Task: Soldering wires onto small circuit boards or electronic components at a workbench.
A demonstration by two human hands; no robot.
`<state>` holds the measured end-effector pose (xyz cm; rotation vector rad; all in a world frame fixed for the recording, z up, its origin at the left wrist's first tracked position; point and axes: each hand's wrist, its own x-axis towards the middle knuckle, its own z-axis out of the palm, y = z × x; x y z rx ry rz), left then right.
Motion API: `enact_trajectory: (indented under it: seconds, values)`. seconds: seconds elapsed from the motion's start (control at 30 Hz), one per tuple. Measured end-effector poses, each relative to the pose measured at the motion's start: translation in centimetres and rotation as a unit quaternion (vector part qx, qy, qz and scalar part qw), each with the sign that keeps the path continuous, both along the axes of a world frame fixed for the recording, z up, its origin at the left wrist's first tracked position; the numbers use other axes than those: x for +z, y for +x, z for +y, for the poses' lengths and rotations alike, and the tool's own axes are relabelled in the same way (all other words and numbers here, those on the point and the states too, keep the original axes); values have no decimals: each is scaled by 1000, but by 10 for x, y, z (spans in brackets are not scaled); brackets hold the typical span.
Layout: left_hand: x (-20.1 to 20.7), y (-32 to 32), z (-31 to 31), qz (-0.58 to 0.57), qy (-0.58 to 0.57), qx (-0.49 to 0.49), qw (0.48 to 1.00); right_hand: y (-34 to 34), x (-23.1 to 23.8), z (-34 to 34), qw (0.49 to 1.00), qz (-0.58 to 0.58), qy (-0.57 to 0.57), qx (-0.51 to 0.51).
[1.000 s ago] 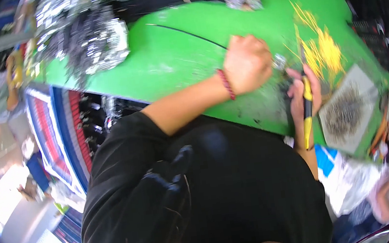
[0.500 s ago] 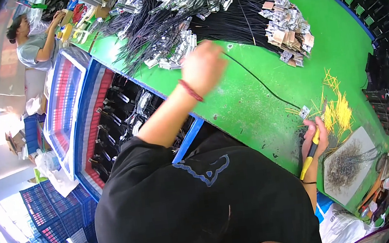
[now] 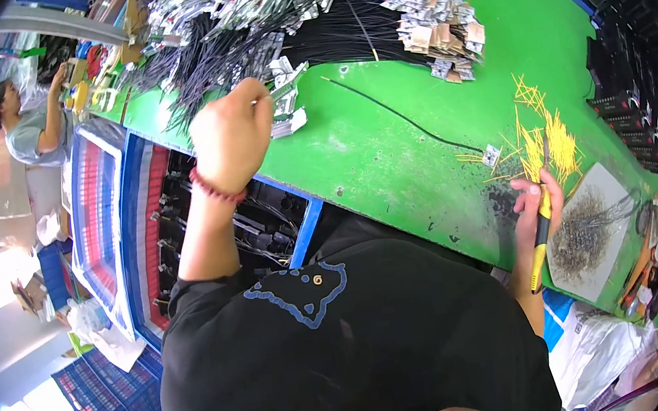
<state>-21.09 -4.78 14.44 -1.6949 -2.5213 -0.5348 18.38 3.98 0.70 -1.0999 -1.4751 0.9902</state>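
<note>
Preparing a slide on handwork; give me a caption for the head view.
Over a green table, the right hand holds a yellow-and-black tool; the left is beside heaped black cables.

A tilted yellow-and-black pen-like tool [image 3: 543,227] is near a curved black cable [image 3: 411,121] ending in a silvery plate [image 3: 491,155]

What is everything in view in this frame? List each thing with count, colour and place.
loose cable: one, black, mid-table
piled cables: many, black with silvery ends, table's far side
thin sticks: many, yellow, table's right
board: one, pale grey, dark-smudged, beside right hand
pen-shaped tool: one, yellow-black, in right hand
table: one, green, centre
plastic bag: white, lower right
crates: several, blue, lower left
co-worker: one, grey top, upper left
bracelet: one, red, left wrist
shirt: one, black, worn
left hand: one, bare, near piled cables
right hand: one, bare, right
</note>
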Motion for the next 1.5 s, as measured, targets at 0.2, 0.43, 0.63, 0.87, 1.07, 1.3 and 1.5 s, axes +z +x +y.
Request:
enact_trajectory:
  seconds: [0.2, 0.43, 0.63, 0.87, 1.07, 1.3, 1.5]
  values:
    - [69, 53, 9, -162, 162, -256, 939, 12, 66, -3, 993, 82, 77, 16]
    - [64, 103, 72, -111, 160, -346, 918, 0, 153, -2, 951, 75, 278, 115]
    - [57, 128, 104, -85, 178, -418, 887, 3, 150, 19, 971, 174, 159, 22]
    - [47, 161, 98, -266, 145, -463, 833, -43, 134, 32, 975, 20, 188, 112]
    - [16, 141, 106, -377, 39, -350, 857, -26, 124, 39, 975, -35, 204, 83]
    - [-9, 161, 110, -558, 14, -267, 786, -43, 106, 18, 920, -168, 288, 208]
    - [-39, 151, 121, -643, 34, -279, 712, -34, 98, 21, 925, -210, 254, 191]
